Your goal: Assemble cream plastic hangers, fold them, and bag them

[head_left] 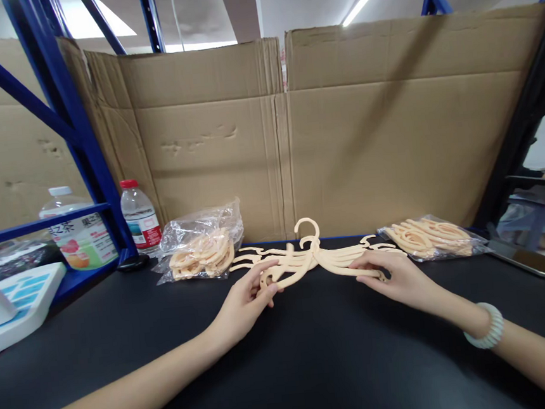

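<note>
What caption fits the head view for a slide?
Both hands, left and right, grip a stack of peach plastic hangers on a black table.

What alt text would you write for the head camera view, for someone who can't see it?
Two bare hands, left hand and right hand, grip a fanned stack of beige plastic hangers on a black table. Clear bags of hangers lie at the left and right, before a cardboard wall, with two bottles beside blue shelving.
</note>
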Demonstrator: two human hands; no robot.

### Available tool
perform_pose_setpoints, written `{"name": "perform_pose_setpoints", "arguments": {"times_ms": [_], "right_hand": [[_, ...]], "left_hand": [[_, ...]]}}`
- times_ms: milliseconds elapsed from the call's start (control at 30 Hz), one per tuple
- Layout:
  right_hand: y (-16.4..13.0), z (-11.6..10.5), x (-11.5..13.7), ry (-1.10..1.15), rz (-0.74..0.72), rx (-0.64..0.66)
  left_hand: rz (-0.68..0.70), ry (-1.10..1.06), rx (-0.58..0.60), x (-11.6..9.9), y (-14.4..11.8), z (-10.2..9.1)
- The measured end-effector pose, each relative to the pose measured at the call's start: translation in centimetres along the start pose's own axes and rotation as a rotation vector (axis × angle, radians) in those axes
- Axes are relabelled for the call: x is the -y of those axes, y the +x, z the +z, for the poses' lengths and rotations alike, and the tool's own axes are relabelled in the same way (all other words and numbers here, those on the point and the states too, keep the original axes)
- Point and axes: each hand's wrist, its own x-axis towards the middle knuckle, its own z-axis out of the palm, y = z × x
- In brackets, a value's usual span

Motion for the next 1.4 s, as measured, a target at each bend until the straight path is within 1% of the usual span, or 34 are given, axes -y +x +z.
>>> {"name": "perform_pose_setpoints", "arguments": {"times_ms": [67,133,233,333,433,567,667,733,833,967,1033,1100,1267,1400], "right_hand": [[0.0,0.0,0.1,-0.02,-0.035,0.004],[0.0,-0.1,0.0,-0.076,-0.065,-0.001],[0.0,-0.6,-0.1,-0.252,-0.077,-0.033],[-0.2,-1.0,0.2,-0.45,-0.006,-0.063],[-0.4,-1.0,0.8,-0.584,0.064,-0.048],[-0.4,-0.9,1.5,-0.649,0.054,0.003],[-0.3,-0.8,1.5,-0.636,0.029,-0.031],[-0.3,-0.7,1.4,-0.556,0.025,-0.065],[-0.3,-0.5,1.2,-0.305,0.067,-0.109],[0.0,-0.1,0.9,0.076,0.23,-0.17],[0.1,0.1,0.7,0.223,0.317,-0.145],[0.1,0.2,0.5,0.342,0.369,-0.114],[0.2,0.2,0.2,0.551,0.432,-0.094],[0.3,0.4,0.9,0.713,0.47,-0.09]], "left_hand": [[0.001,0.032,0.019,-0.2,0.1,-0.1],[-0.005,0.053,0.005,-0.4,0.1,-0.1],[-0.021,0.054,-0.03,-0.4,0.1,-0.2],[-0.034,0.019,-0.044,-0.4,0.2,-0.2],[-0.043,-0.001,-0.046,-0.5,0.2,-0.2],[-0.053,0.014,-0.057,-0.5,0.2,-0.1],[-0.055,0.017,-0.056,-0.5,0.2,-0.1],[-0.057,0.01,-0.057,-0.5,0.1,-0.1],[-0.055,0.003,-0.059,-0.5,0.2,-0.2],[-0.06,-0.023,-0.068,-0.5,0.3,-0.2],[-0.068,-0.044,-0.077,-0.4,0.3,-0.2],[-0.085,-0.062,-0.102,-0.4,0.4,-0.2],[-0.142,-0.108,-0.223,-0.5,0.4,-0.2],[-0.146,-0.237,-0.238,-0.7,0.4,0.3]]}}
